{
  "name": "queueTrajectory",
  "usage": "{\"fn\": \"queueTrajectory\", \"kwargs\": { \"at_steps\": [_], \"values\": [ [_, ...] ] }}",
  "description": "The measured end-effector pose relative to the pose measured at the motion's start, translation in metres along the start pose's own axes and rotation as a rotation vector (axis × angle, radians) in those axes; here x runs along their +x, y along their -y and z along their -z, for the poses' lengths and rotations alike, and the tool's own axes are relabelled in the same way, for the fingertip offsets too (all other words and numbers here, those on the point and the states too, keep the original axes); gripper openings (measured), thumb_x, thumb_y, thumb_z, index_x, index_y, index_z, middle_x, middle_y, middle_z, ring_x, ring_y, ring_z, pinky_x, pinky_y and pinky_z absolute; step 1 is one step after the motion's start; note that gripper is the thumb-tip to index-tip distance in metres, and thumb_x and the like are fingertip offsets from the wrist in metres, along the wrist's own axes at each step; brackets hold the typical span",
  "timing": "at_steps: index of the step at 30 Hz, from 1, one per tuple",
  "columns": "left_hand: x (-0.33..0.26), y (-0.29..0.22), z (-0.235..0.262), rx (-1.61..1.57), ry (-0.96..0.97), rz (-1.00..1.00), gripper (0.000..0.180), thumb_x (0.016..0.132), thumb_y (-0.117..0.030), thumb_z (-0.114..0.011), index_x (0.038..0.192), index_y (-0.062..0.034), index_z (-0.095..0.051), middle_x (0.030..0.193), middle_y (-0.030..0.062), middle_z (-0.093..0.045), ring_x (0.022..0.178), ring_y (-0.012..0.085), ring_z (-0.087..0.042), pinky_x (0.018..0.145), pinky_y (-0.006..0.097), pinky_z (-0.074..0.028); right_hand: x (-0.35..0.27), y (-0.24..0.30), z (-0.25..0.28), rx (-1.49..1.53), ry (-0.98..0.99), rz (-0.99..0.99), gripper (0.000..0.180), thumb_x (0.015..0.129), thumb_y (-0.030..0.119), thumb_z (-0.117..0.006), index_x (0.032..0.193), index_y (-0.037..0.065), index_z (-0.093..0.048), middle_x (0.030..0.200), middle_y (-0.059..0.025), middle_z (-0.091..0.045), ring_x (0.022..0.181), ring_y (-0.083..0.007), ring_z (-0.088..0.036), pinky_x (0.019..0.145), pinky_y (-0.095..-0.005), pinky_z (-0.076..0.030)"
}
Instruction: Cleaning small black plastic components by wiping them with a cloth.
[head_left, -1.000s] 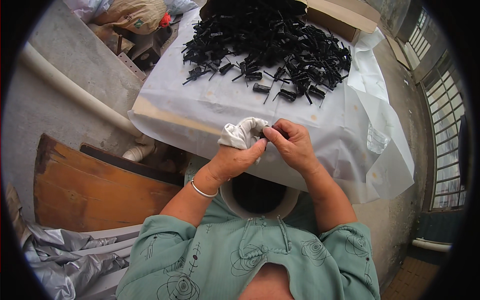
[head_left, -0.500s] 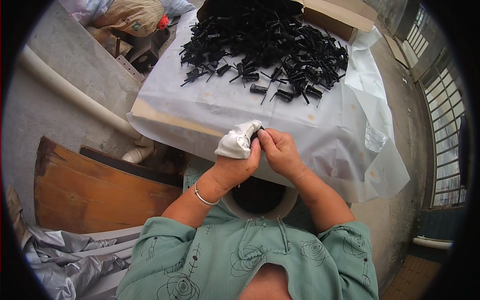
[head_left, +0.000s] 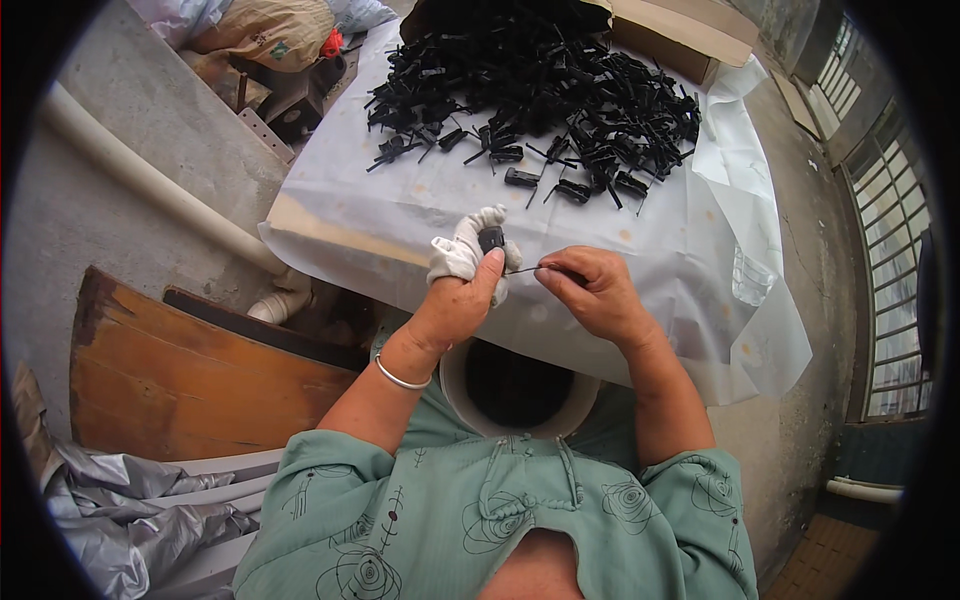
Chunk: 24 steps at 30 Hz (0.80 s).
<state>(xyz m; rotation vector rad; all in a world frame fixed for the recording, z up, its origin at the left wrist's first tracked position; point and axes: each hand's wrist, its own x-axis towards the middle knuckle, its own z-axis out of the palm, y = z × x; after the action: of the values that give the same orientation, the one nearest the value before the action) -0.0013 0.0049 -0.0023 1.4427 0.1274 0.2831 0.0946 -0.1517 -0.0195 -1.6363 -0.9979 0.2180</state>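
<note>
My left hand, its fingers partly covered by a white fabric glove, is closed around a small black plastic piece. From that piece a thin black strand runs across to my right hand, whose thumb and forefinger pinch its end. Both hands are held above the near edge of the table. Beyond them on the table lies a big heap of similar black pieces with thin strips sticking out; a few lie loose at its near side.
A translucent white plastic sheet covers the table and hangs over its front. Below my hands stands a pale bucket, dark inside. An open cardboard box is at the back. At left are a wooden board and a pipe.
My hands were together at the black piece; now my right hand has moved away to the right, with the thin strand stretched between them. The left hand has turned, showing the piece.
</note>
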Motion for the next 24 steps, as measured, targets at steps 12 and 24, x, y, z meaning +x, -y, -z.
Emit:
{"fn": "queueTrajectory", "kwargs": {
  "at_steps": [12, 24],
  "values": [
    [-0.002, -0.001, -0.011, 0.249, 0.135, 0.013, 0.024, 0.082, -0.005, -0.043, 0.106, -0.0004, -0.047, 0.090, 0.0068, -0.051, 0.084, 0.0132, -0.048, 0.076, 0.025, -0.042, 0.003, 0.005, -0.004, 0.072, 0.056, -0.109, 0.021, 0.088, 0.015, -0.056, 0.074, -0.001, -0.054, 0.062, -0.0010, -0.050, 0.057, -0.0090, -0.041, 0.053, -0.0259, -0.039],
    [-0.009, -0.006, -0.015, 0.620, 0.113, -0.244, 0.024, 0.080, -0.007, -0.045, 0.103, 0.0018, -0.044, 0.088, 0.0206, -0.052, 0.082, 0.0341, -0.053, 0.074, 0.039, -0.042, -0.003, -0.002, -0.024, 0.254, 0.093, -0.135, 0.029, 0.090, 0.020, -0.049, 0.069, 0.000, -0.053, 0.057, -0.0054, -0.050, 0.053, -0.0132, -0.042, 0.053, -0.0297, -0.040]
  ]
}}
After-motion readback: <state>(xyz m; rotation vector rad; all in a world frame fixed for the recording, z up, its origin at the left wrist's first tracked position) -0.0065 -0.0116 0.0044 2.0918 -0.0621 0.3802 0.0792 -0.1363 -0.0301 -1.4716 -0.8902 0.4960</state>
